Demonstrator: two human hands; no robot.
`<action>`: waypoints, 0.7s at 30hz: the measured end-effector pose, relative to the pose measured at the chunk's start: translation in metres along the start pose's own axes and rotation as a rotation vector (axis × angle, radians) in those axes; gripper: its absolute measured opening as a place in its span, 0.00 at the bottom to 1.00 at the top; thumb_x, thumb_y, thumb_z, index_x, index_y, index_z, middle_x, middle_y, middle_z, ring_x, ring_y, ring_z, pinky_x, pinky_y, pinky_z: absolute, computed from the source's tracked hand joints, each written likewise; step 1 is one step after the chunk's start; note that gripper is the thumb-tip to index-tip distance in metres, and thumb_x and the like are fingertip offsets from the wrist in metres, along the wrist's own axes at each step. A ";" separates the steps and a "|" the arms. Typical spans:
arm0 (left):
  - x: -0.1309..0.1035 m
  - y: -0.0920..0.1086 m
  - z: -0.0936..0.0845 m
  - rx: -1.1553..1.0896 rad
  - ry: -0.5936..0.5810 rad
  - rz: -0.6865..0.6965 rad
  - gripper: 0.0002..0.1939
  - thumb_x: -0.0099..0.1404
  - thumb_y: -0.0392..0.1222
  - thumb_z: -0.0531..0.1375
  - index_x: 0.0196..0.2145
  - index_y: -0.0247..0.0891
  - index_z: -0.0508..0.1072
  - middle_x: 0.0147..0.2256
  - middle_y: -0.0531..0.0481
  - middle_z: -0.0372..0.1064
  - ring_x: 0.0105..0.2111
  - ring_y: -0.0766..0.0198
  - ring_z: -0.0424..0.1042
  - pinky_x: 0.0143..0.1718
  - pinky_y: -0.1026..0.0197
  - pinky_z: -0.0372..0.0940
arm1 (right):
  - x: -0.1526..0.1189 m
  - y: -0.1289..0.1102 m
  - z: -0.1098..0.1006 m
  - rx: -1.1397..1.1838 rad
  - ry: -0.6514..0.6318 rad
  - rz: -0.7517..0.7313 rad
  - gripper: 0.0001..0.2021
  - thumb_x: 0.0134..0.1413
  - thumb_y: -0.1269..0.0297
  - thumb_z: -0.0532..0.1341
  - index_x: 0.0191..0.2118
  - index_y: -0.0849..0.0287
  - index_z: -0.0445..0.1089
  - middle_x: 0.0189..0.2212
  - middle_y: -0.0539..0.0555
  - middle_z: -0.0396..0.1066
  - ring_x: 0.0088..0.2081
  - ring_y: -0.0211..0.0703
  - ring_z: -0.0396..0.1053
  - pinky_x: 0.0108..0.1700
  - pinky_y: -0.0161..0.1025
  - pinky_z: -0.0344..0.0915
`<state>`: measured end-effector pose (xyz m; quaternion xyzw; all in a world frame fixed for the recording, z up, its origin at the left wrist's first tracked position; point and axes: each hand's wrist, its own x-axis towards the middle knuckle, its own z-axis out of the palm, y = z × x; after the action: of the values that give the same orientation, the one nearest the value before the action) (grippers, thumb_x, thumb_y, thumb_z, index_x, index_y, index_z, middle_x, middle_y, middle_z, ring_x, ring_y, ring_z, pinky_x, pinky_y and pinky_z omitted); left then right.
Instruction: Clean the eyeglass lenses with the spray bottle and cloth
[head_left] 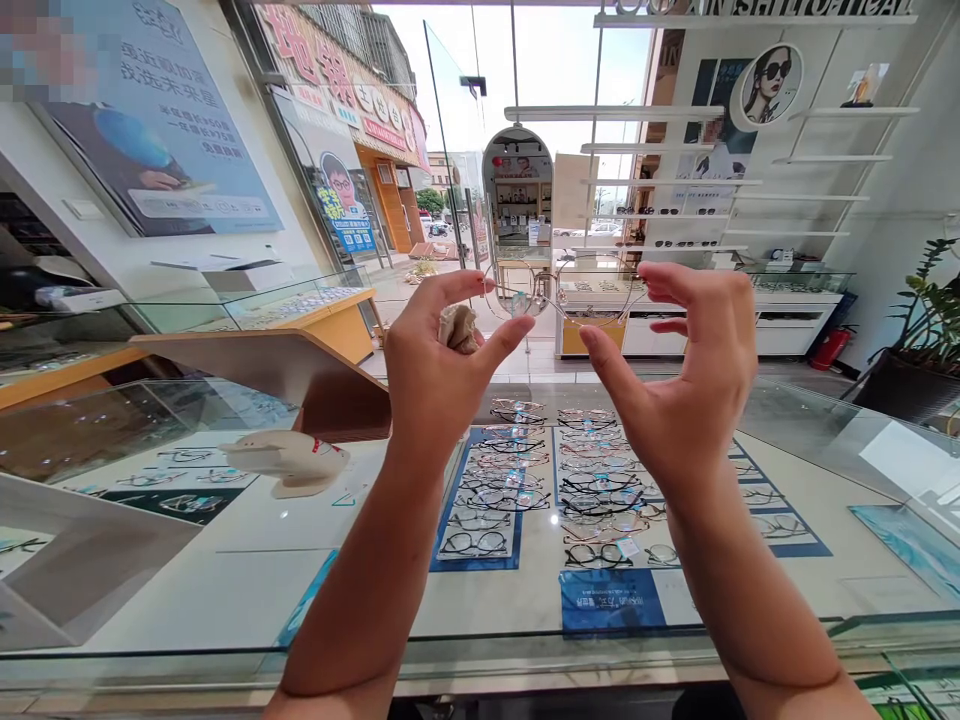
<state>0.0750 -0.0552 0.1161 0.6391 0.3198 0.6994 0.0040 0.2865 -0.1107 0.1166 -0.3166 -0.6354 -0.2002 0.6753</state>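
Note:
A pair of thin-rimmed glasses [556, 298] is held up in front of me, above the glass counter. At its left side my left hand [442, 350] has a crumpled beige cloth [457, 329] tucked in the palm, with the index fingertip near the rim and the thumb below. My right hand [686, 370] is at the other side, index fingertip by the frame's right end and thumb apart from it, lower down. Whether the right fingers press on the frame is hard to make out.
Rows of glasses [517, 490] lie on display under the counter glass [450, 633]. A beige figurine-like object [289, 458] and a brown board [262, 365] are at left. A potted plant [922, 350] and fire extinguisher [831, 348] stand at right.

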 end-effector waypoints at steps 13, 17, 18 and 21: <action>-0.015 -0.004 0.003 0.032 0.139 0.169 0.30 0.68 0.54 0.77 0.64 0.57 0.75 0.62 0.47 0.77 0.43 0.54 0.82 0.34 0.51 0.72 | -0.001 0.012 0.005 0.282 0.027 0.186 0.14 0.76 0.57 0.62 0.59 0.49 0.81 0.56 0.59 0.81 0.59 0.56 0.79 0.59 0.59 0.80; -0.016 -0.004 0.006 0.135 0.175 0.243 0.32 0.67 0.55 0.78 0.63 0.53 0.75 0.63 0.45 0.75 0.48 0.51 0.81 0.37 0.52 0.72 | -0.001 0.017 0.007 0.308 0.057 0.245 0.14 0.77 0.56 0.62 0.57 0.49 0.83 0.53 0.58 0.82 0.57 0.53 0.80 0.58 0.56 0.79; -0.016 -0.003 0.006 0.138 0.169 0.245 0.31 0.67 0.55 0.78 0.63 0.52 0.74 0.63 0.45 0.75 0.48 0.51 0.81 0.38 0.52 0.72 | -0.002 0.019 0.007 0.306 0.057 0.254 0.14 0.77 0.56 0.62 0.57 0.49 0.83 0.52 0.57 0.82 0.56 0.52 0.81 0.58 0.55 0.80; -0.015 0.001 0.006 0.120 0.167 0.227 0.30 0.66 0.55 0.79 0.61 0.52 0.75 0.62 0.45 0.76 0.46 0.52 0.80 0.38 0.52 0.71 | -0.002 0.022 0.008 0.298 0.056 0.266 0.14 0.77 0.54 0.62 0.57 0.50 0.83 0.51 0.57 0.83 0.54 0.51 0.81 0.55 0.52 0.80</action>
<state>0.0839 -0.0594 0.1026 0.6100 0.2860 0.7257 -0.1398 0.2954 -0.0892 0.1110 -0.2886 -0.5916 -0.0214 0.7525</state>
